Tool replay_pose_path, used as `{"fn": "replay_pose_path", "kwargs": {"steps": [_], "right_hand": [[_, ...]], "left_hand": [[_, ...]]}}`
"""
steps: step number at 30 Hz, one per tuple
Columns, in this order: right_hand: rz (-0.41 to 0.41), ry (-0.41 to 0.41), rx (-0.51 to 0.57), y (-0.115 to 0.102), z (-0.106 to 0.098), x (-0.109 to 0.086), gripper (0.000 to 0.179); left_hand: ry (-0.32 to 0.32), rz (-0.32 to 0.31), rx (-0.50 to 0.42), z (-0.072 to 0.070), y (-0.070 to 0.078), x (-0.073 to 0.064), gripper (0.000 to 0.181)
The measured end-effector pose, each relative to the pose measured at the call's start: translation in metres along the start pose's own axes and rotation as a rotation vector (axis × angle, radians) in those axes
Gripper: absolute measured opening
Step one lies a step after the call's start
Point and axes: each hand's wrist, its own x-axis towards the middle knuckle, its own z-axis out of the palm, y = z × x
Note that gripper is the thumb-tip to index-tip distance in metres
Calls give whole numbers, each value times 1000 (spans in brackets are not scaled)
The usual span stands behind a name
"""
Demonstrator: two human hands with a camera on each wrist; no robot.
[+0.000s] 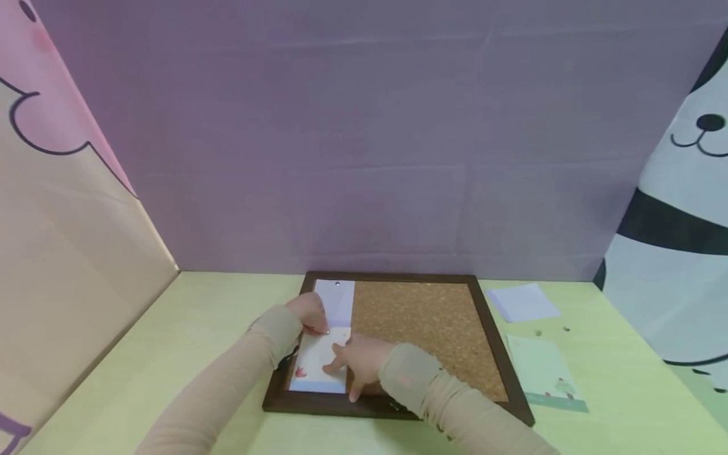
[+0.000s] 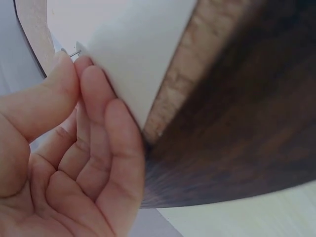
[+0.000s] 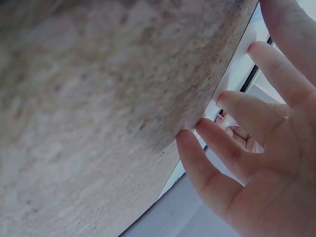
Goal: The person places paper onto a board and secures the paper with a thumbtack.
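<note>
A cork board (image 1: pixel 421 328) in a dark brown frame lies flat on the table. A white notepaper with a red print and a blue lower edge (image 1: pixel 318 360) lies on its left side, just below a pale lilac paper (image 1: pixel 334 303) that has a pin (image 1: pixel 338 284) at its top. My left hand (image 1: pixel 309 313) pinches a thin metal pushpin (image 2: pixel 75 53) between thumb and forefinger, its point at the white paper's upper edge. My right hand (image 1: pixel 364 359) is spread, fingertips resting on the white paper's right side and the cork next to it.
Right of the board lie a lilac paper (image 1: pixel 523 302) and a pale green notepaper (image 1: pixel 546 370). Two small pins (image 1: pixel 538 332) sit between them on the table. A purple cloth (image 1: pixel 364 139) hangs behind, with printed cloths at both sides.
</note>
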Motion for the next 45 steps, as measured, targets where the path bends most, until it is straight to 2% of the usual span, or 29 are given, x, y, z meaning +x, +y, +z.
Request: {"fn": "replay_pose_path", "kwargs": {"steps": [7,13,20,26,34,45], "right_hand": [[13,-4,-2,-2,-3,-2,67],[18,-9,8,-1,-4,-3,67],[23,-9,6,0,-4,-3,67],[28,-14,16,0,-5,-3,66],[28,-13,34,-1,-5,-4,66],[20,-16,30,-3,-5,-4,67]], "left_hand": [[4,-8,36,-2,3,-2,25],[9,37,102,-3,5,-2,28],[20,49,104,-3,8,-2,27],[22,24,56,-3,9,-1,26],[-11,4,114,-3,10,2,37],[-42,27,171,-1,8,4,42]]}}
